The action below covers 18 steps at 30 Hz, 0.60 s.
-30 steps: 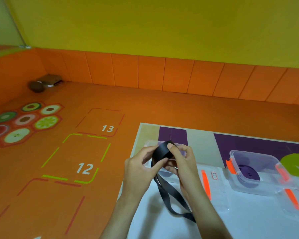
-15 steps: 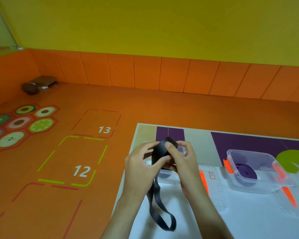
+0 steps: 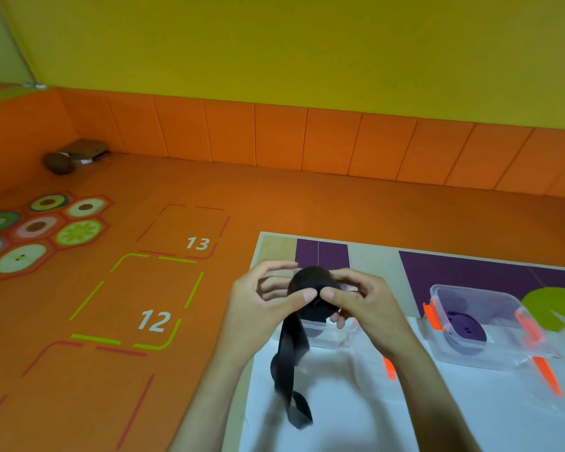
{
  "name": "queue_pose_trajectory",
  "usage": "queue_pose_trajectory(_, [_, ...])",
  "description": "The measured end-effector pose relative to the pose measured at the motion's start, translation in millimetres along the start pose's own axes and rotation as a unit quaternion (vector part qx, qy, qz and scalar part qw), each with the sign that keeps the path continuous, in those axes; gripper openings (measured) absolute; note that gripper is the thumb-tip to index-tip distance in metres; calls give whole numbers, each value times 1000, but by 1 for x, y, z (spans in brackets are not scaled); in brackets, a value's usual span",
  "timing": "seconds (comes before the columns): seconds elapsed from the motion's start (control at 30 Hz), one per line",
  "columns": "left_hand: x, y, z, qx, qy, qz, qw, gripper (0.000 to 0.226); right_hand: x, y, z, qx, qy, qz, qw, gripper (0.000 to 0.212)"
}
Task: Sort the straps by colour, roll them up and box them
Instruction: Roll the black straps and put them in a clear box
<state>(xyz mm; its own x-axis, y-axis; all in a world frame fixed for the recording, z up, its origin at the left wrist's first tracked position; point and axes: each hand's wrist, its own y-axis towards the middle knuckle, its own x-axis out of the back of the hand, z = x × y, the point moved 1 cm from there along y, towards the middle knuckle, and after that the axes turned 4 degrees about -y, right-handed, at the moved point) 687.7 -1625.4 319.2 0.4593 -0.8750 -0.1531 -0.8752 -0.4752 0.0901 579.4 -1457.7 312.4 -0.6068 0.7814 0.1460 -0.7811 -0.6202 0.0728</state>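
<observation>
A black webbing strap wound into a roll (image 3: 310, 290) sits in the centre of the frame, held above the white table top (image 3: 346, 409) by both hands. The left hand (image 3: 258, 309) grips it from the left side, thumb pressed on the front of the coil and fingers curled round behind. The right hand (image 3: 367, 308) grasps it from the right, its thumb now meeting the left thumb on the roll's face, where half a second ago it lay over the top edge. The strap's loose tail (image 3: 291, 360) hangs down toward the lower middle. It is blurred and twisted into a narrow band with a small curl at its end, whereas before it hung as a wide open loop. A clear plastic box (image 3: 322, 339) stands on the table behind the hands, mostly hidden by them. At the right of the frame a second clear plastic box with orange clips (image 3: 436, 293) holds a rolled purple strap (image 3: 467, 329), unchanged.
</observation>
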Motion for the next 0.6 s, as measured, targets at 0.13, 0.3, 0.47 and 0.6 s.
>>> queue_pose_trajectory(0.13, [1,1,19,35,-59,-28,997,32,-8,-1,-15,-38,75,-84,993,34])
queue_pose_trajectory(0.3, [-4,2,29,40,-94,-40,994,32,-14,-7,-27,-92,164,-70,980,44])
queue_pose_trajectory(0.47, [7,-2,23,5,-24,-3,1000,37,1,-13,-25,-75,18,25,997,29])
queue_pose_trajectory(0.6, [2,-5,23,-6,12,35,999,36,8,-12,-17,-51,-35,41,997,30])
